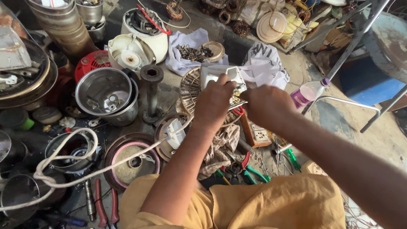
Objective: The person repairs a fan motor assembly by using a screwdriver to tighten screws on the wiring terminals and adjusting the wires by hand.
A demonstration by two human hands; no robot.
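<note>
Setting: a small-appliance repair workshop, work done low on a bare concrete floor point(373, 140). Evidence: opened white appliance housings point(142, 36), a steel bowl point(104, 91), wound copper motor coils point(231, 15), a cloth holding small metal parts point(193, 53), a wall socket module point(258, 135). Hand tools lie scattered among them: red-handled pliers point(101, 208), green-handled pliers point(254, 171), a green screwdriver point(292, 159), plus a loose white power cord point(63, 163) and grime over nearly everything

Bare forearms and hands, mustard-yellow cloth garment point(275, 203) over the lap
</note>
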